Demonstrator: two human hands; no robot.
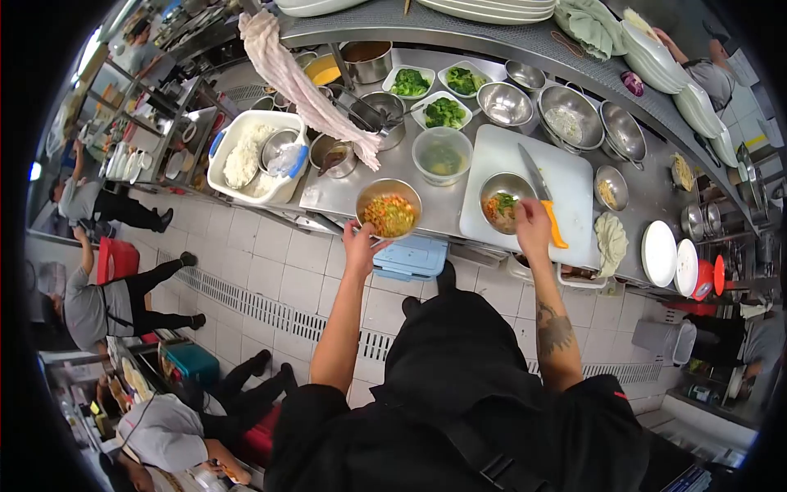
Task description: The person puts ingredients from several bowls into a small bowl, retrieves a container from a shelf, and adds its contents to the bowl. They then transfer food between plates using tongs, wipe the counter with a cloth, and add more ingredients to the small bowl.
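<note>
My left hand [361, 246] grips the rim of a metal bowl [416, 195] with diced orange and green vegetables [388, 215], held at the counter's front edge. Over the right side of a second metal bowl [496, 182] is my right hand [534, 228], its fingers closed together and pointing into it; what they hold is hidden. That bowl, with chopped greens and a brownish food, rests on a white cutting board [566, 164]. A knife [545, 193] with an orange handle lies on the board, just right of the bowl. A clear plastic tub [443, 156] of liquid stands between the two bowls.
A white bin [283, 190] of rice stands at left, under a hanging pink cloth [307, 86]. Dishes of broccoli [443, 113] and metal bowls [505, 104] line the counter's back, beneath a shelf [484, 33] with plates. Co-workers [90, 307] stand at left. A blue box [410, 258] sits below.
</note>
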